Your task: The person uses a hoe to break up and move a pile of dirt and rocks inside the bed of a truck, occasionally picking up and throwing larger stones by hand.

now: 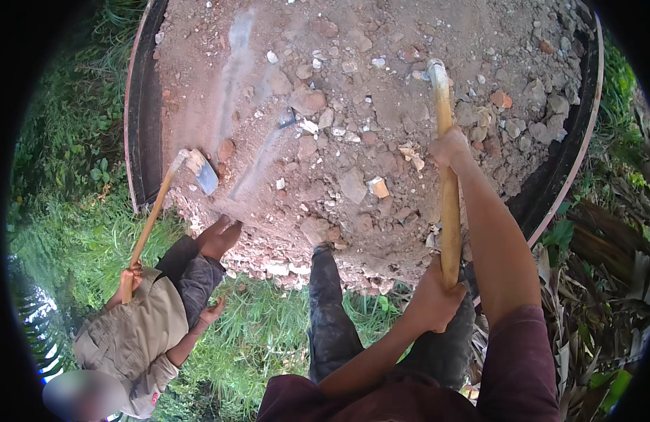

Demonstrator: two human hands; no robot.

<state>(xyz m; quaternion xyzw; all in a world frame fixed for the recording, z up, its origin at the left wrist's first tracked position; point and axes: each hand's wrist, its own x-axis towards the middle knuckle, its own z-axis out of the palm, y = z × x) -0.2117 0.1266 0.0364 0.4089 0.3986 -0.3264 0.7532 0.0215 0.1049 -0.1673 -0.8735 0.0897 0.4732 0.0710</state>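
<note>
Both my hands grip the wooden handle (pixel 451 221) of a hoe-like tool. My left hand (pixel 434 298) holds it near the butt end, close to my body. Farther up, my right hand (pixel 450 146) closes round the handle below the metal socket (pixel 436 71). The socket rests at the rubble, and the blade is hidden from view. Reddish soil and broken stone (pixel 354 184) lie under and around the tool. A brick piece with a pale face (pixel 378 187) lies left of the handle.
A co-worker in a tan shirt (pixel 145 322) stands at the left, one hand on a hoe (pixel 158 203) whose blade touches the soil. Metal side walls (pixel 145 105) bound the rubble at left and right (pixel 562 195). Grass (pixel 261 322) and dry leaves grow beyond its edges.
</note>
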